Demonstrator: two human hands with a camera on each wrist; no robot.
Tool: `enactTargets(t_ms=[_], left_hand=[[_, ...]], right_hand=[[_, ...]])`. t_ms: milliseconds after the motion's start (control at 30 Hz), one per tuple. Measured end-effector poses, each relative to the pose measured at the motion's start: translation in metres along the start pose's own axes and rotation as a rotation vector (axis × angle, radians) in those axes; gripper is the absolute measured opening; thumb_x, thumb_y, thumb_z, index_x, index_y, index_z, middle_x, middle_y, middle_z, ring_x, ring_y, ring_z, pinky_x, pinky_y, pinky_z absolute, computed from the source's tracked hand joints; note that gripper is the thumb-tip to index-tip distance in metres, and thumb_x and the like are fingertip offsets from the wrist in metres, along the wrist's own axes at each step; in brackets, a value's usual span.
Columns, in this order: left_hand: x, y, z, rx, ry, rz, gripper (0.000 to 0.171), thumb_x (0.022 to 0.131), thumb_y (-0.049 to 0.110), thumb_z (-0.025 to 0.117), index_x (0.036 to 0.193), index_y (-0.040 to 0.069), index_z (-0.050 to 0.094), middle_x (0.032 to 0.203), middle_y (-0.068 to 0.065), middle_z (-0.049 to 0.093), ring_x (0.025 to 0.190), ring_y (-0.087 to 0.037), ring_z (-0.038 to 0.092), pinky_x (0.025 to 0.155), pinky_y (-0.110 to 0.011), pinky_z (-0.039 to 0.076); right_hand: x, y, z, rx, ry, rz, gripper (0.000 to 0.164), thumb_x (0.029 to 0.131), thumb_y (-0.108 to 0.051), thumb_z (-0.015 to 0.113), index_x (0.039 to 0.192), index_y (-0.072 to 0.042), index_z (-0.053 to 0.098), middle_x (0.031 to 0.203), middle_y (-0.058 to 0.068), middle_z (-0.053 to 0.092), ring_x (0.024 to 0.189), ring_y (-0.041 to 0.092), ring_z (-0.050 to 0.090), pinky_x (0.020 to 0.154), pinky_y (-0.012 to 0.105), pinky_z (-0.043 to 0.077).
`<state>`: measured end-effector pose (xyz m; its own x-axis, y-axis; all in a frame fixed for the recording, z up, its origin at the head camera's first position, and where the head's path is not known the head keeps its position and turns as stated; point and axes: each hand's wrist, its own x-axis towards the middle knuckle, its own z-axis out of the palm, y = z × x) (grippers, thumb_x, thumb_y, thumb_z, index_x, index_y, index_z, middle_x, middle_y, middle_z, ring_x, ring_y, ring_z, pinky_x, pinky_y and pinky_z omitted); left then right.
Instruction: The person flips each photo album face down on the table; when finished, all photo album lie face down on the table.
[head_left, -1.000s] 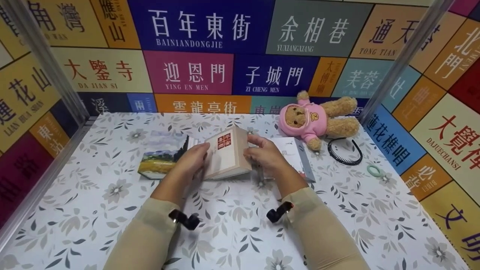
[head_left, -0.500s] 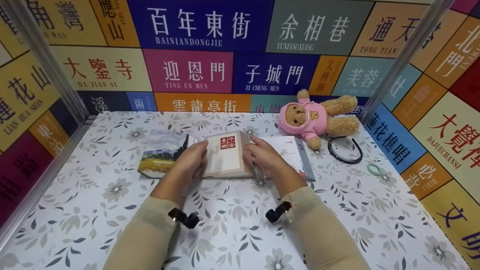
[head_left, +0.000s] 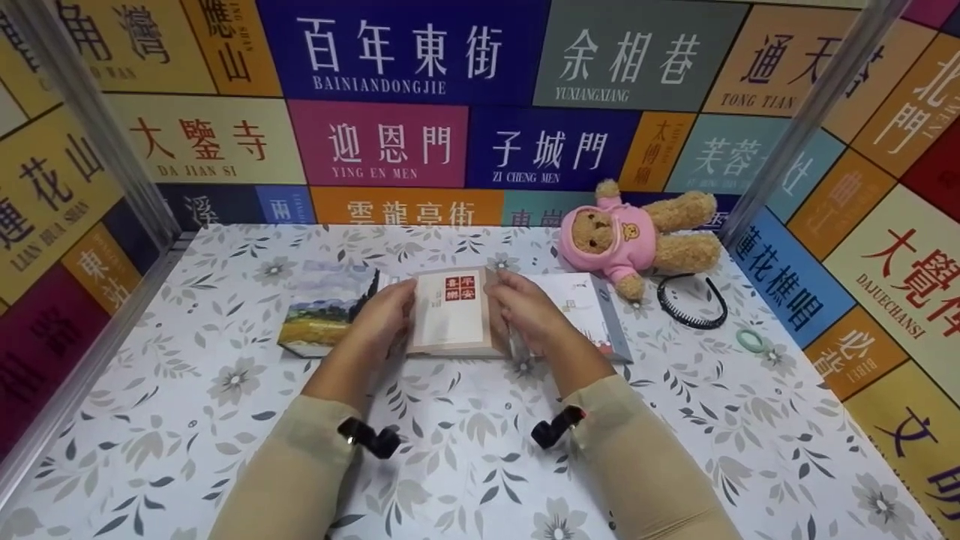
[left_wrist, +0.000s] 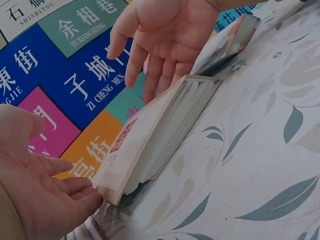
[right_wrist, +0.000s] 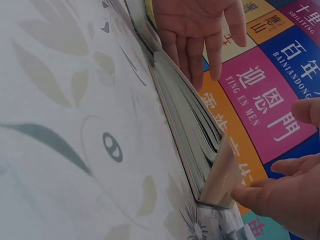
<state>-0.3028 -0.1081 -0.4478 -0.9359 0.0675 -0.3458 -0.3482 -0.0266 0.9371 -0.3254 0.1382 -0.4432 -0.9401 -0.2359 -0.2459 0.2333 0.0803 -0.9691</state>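
A thick book (head_left: 452, 322) with a cream cover and a red block of characters lies flat on the table, its page edges facing the person. At its left edge is my left hand (head_left: 384, 311), fingers extended and fingertips right at the cover's side. My right hand (head_left: 529, 309) is beside the spine, fingers loose, a fingertip close to it in the right wrist view. Neither hand grips the book. To the left lies a book with a painted landscape cover (head_left: 321, 319); to the right, partly behind my right hand, lies a white book with a grey spine (head_left: 616, 330).
A teddy bear in a pink hoodie (head_left: 626, 236) lies at the back right. Near it on the flower-patterned table (head_left: 457, 450) are a black toothed headband (head_left: 694, 322) and a green ring (head_left: 750, 340). Panels with characters (head_left: 375, 142) wall in the back and sides.
The cream book, held tilted up between both hands a second ago, has come down flat on the table. Both hands have eased their hold and stay at its sides.
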Motion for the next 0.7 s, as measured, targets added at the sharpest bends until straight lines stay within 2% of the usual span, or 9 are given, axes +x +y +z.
enactTargets(t_ms=[133, 200, 300, 400, 533, 600, 700], left_hand=[[-0.002, 0.005, -0.006, -0.021, 0.05, 0.089, 0.063, 0.114, 0.04, 0.044, 0.167, 0.008, 0.035, 0.173, -0.015, 0.038, 0.161, -0.032, 0.037, 0.134, -0.046, 0.031], [-0.003, 0.009, -0.012, -0.004, 0.089, 0.139, 0.061, 0.114, 0.037, 0.045, 0.167, 0.009, 0.036, 0.175, -0.014, 0.034, 0.163, -0.033, 0.033, 0.135, -0.047, 0.03], [-0.004, 0.015, -0.023, 0.037, 0.141, 0.177, 0.06, 0.113, 0.039, 0.047, 0.167, 0.014, 0.038, 0.175, -0.011, 0.035, 0.163, -0.03, 0.034, 0.134, -0.046, 0.033], [-0.006, 0.021, -0.036, 0.07, 0.171, 0.174, 0.061, 0.113, 0.043, 0.046, 0.168, 0.019, 0.036, 0.176, -0.006, 0.035, 0.163, -0.026, 0.035, 0.134, -0.042, 0.033], [-0.011, 0.027, -0.056, 0.071, 0.214, 0.181, 0.06, 0.114, 0.042, 0.045, 0.169, 0.021, 0.033, 0.176, -0.002, 0.035, 0.162, -0.02, 0.036, 0.133, -0.039, 0.034], [-0.015, 0.03, -0.069, 0.074, 0.247, 0.189, 0.06, 0.114, 0.041, 0.045, 0.169, 0.022, 0.034, 0.175, -0.001, 0.037, 0.162, -0.019, 0.037, 0.133, -0.038, 0.035], [-0.018, 0.033, -0.091, 0.077, 0.298, 0.224, 0.059, 0.115, 0.041, 0.042, 0.17, 0.021, 0.033, 0.175, -0.001, 0.038, 0.162, -0.019, 0.036, 0.133, -0.038, 0.034]], right_hand=[[-0.003, -0.003, 0.008, -0.075, 0.045, -0.08, 0.069, 0.107, -0.032, 0.062, 0.168, -0.014, 0.035, 0.176, 0.003, 0.035, 0.165, 0.023, 0.031, 0.135, 0.043, 0.03], [-0.002, -0.005, 0.014, -0.078, 0.056, -0.122, 0.062, 0.107, -0.029, 0.062, 0.165, -0.016, 0.043, 0.171, 0.004, 0.044, 0.16, 0.024, 0.039, 0.131, 0.044, 0.037], [-0.001, -0.008, 0.027, -0.038, 0.042, -0.176, 0.054, 0.107, -0.025, 0.063, 0.159, -0.02, 0.051, 0.156, 0.006, 0.059, 0.146, 0.03, 0.056, 0.12, 0.048, 0.049], [0.004, -0.009, 0.043, 0.017, 0.018, -0.214, 0.05, 0.106, -0.021, 0.065, 0.155, -0.021, 0.055, 0.142, 0.008, 0.069, 0.129, 0.033, 0.067, 0.107, 0.048, 0.057], [0.012, -0.01, 0.066, 0.008, -0.002, -0.249, 0.047, 0.105, -0.017, 0.064, 0.151, -0.017, 0.059, 0.133, 0.008, 0.075, 0.114, 0.024, 0.074, 0.097, 0.038, 0.063], [0.016, -0.011, 0.079, -0.012, -0.03, -0.26, 0.046, 0.106, -0.017, 0.064, 0.152, -0.016, 0.059, 0.134, 0.009, 0.074, 0.113, 0.021, 0.074, 0.096, 0.038, 0.064], [0.021, -0.013, 0.098, -0.022, -0.068, -0.265, 0.046, 0.106, -0.018, 0.065, 0.152, -0.015, 0.059, 0.137, 0.011, 0.073, 0.116, 0.023, 0.073, 0.101, 0.044, 0.063]])
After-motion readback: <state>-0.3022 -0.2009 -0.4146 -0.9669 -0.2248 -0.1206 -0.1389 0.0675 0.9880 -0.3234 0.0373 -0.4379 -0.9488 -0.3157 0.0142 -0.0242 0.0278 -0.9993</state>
